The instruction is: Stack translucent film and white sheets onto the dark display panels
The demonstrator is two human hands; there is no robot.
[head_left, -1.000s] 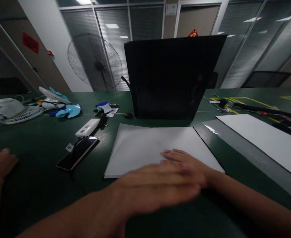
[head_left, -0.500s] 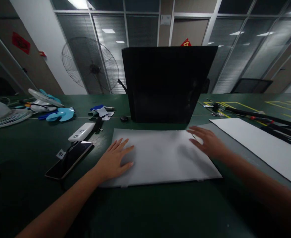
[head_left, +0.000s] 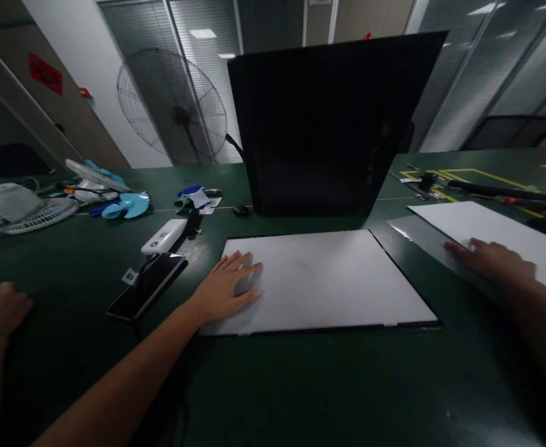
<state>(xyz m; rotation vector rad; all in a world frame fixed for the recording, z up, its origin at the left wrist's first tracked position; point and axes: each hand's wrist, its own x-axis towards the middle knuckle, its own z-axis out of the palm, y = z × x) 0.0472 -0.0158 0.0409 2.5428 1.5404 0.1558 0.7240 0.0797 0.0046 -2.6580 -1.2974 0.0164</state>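
A white rectangular panel (head_left: pixel 328 279) with a thin dark border lies flat on the green table. My left hand (head_left: pixel 226 285) rests on its left side, open, fingers spread. Further right, my right hand (head_left: pixel 496 264) is at the left edge of a large white sheet (head_left: pixel 459 223), thumb stretched left and apart from the fingers, which look partly bent. It appears to touch the sheet rather than grip it. Beneath that sheet's left side, a grey, translucent-looking sheet (head_left: pixel 412 239) shows on the table. The underside of my right hand is hidden.
A black upright panel (head_left: pixel 328 130) stands behind the white one. Left of it lie a phone (head_left: pixel 146 285), a white device (head_left: pixel 164 236) and fan parts (head_left: pixel 128 205). Another person's hand (head_left: pixel 0 310) is at the left edge. Dark rods (head_left: pixel 500 189) lie far right.
My right hand has moved right, from over the white panel's right edge to the large white sheet. My left hand stays on the panel. The view has shifted, and the other person's hand shows more.
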